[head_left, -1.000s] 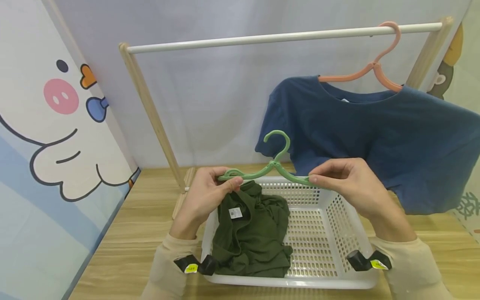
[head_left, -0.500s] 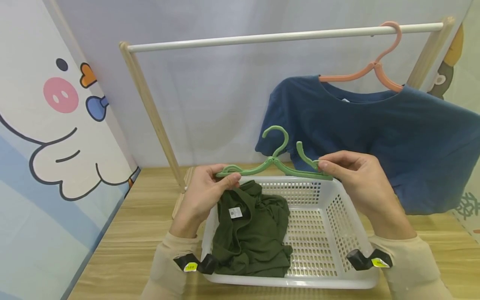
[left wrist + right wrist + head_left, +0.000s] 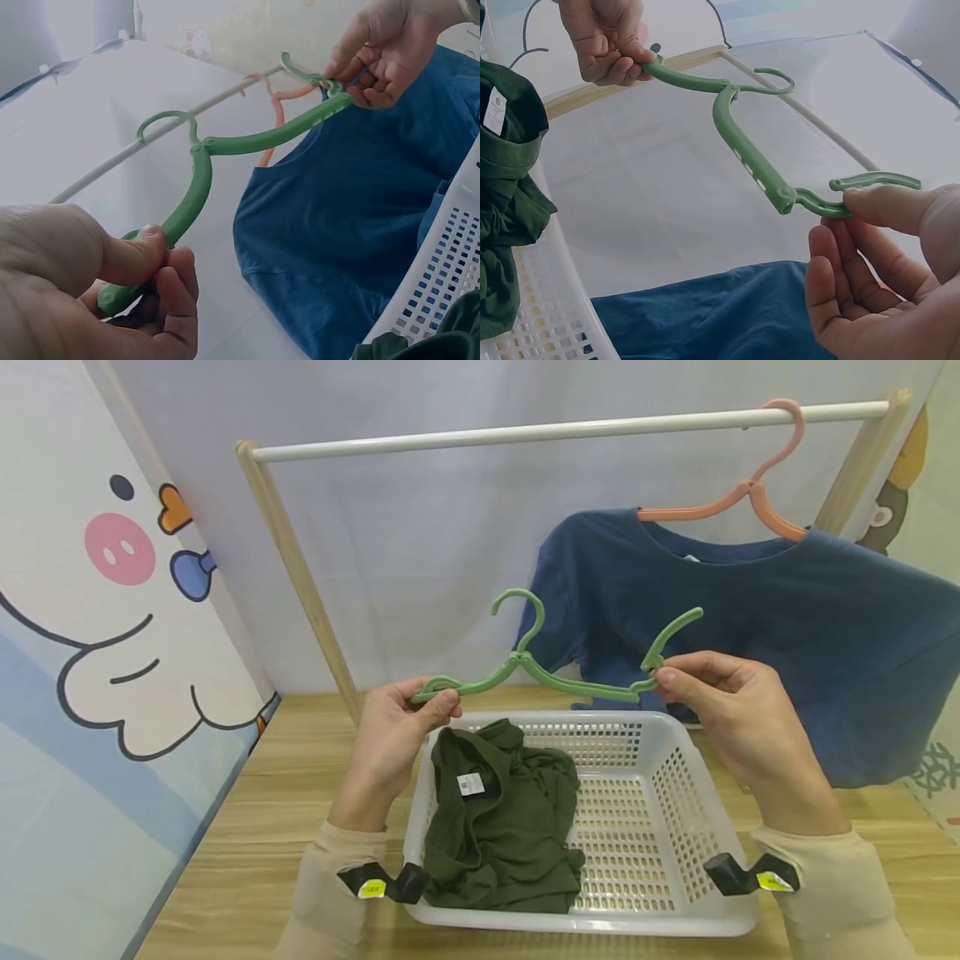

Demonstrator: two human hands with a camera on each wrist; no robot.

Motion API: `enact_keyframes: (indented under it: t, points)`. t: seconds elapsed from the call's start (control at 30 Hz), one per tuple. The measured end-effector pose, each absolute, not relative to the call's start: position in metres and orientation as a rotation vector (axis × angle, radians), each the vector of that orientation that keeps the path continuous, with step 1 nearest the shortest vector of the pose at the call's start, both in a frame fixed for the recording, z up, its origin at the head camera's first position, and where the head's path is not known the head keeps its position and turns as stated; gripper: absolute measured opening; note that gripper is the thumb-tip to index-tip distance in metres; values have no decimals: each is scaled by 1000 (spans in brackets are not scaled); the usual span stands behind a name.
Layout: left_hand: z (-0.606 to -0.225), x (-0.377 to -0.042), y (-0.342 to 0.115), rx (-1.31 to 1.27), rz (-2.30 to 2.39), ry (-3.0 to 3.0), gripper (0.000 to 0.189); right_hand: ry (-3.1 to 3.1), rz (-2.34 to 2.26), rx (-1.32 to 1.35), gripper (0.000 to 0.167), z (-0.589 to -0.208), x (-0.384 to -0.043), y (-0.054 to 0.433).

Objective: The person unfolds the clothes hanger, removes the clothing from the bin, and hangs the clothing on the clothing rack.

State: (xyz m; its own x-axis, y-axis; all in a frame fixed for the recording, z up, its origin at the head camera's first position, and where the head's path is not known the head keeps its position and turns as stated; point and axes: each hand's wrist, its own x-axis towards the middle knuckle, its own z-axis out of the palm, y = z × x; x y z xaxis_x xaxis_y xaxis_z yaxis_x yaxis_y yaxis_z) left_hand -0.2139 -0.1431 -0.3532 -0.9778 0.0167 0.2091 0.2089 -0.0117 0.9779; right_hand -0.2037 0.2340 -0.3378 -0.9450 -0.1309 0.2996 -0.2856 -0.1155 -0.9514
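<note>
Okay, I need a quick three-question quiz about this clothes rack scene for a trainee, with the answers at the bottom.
1. Fill in the colour: the blue shirt hangs from the white rail on a hanger that is ____.

2. True or false: in the head view, the dark green garment lies in the left part of the white basket.

3. What do the left hand and right hand hold between them? A) the blue shirt; B) the green hanger; C) the white rail.

Key: 1. orange-pink; 2. true; 3. B.
</note>
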Motion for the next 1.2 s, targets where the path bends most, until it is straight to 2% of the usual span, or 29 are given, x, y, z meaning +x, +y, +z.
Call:
enact_keyframes:
  t: [0.27,0.47,0.63,0.77,0.9,1.2]
  points:
    - [-352,-214,-142,-206,-2239,-1932,16,-1926,2276,545,14,-339,-204,234]
    - [-352,-216,-142,-201,-2328,-1815,7,-1879,2305,578,15,-339,-206,233]
    - [-351,-215,-147,-207,-2161,-1950,8,-2160,2145,497,13,-334,-206,242]
    - [-348,-212,-153,-211,-1954,-2100,8,-2497,1868,404,29,-328,-205,254]
    - [-345,-210,-156,-217,-1862,-2178,7,-2477,1875,371,39,-326,-203,259]
    - [-347,-210,-155,-252,-1901,-2229,11,-2418,1786,381,18,-334,-207,248]
